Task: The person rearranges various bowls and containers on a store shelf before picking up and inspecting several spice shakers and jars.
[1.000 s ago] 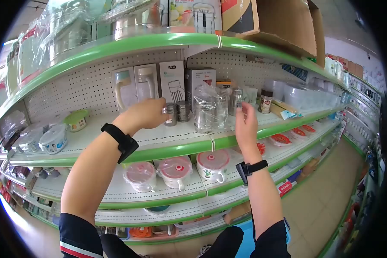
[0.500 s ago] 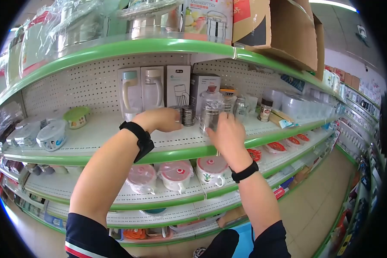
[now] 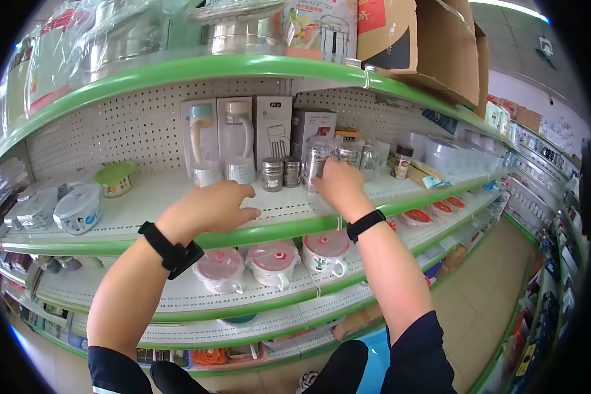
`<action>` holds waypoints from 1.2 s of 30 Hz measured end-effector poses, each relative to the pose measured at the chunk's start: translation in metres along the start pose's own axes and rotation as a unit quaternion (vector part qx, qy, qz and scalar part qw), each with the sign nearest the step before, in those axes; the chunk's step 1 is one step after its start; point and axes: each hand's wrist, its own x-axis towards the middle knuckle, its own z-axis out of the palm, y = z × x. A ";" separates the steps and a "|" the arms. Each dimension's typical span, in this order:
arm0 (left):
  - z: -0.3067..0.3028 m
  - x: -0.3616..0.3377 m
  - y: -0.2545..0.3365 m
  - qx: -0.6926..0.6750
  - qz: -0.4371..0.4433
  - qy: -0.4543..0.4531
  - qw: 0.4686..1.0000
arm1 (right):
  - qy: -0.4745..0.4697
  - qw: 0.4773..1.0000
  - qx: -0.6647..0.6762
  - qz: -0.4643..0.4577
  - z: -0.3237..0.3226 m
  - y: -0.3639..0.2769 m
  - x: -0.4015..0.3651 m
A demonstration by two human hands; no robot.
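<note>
My left hand (image 3: 215, 209) hovers over the front of the green-edged shelf (image 3: 272, 231), fingers apart and nothing in it. Just beyond it are two small metal-lidded jars, one at the left (image 3: 272, 175) and a darker one (image 3: 292, 171) beside it. My right hand (image 3: 340, 184) has its fingers closed on the side of a clear-wrapped jar (image 3: 316, 165) with a metal lid. More wrapped jars (image 3: 369, 159) stand behind that hand. Two glass bottles with handles (image 3: 240, 141) stand in front of boxes at the back.
Lidded bowls (image 3: 77, 209) and a green bowl (image 3: 115, 179) sit on the left. A brown-lidded jar (image 3: 402, 162) and plastic containers (image 3: 446, 157) are to the right. Lidded mugs (image 3: 271, 264) line the shelf below. A cardboard box (image 3: 443, 56) overhangs from above.
My left hand has drawn back to the left from the small jars and opened. My right hand has shifted slightly up and left against the wrapped jar. The view has moved a little.
</note>
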 end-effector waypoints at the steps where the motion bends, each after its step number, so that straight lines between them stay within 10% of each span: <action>1: 0.000 -0.007 -0.001 -0.003 -0.004 0.002 1.000 | 0.003 1.000 -0.002 -0.001 0.000 -0.003 0.000; 14: 0.036 -0.053 -0.036 -0.026 -0.016 0.197 0.980 | -0.004 0.996 0.065 0.056 -0.029 0.003 -0.013; 18: 0.047 -0.050 -0.028 0.034 -0.003 0.220 0.975 | 0.179 0.973 0.104 0.106 -0.039 0.038 -0.007; 30: 0.045 -0.049 -0.019 0.065 -0.036 0.217 0.973 | 0.002 0.956 0.284 0.077 -0.018 0.072 0.031; 36: 0.055 -0.042 -0.028 0.069 -0.002 0.260 0.963 | 0.109 0.972 0.199 0.063 0.003 0.084 0.039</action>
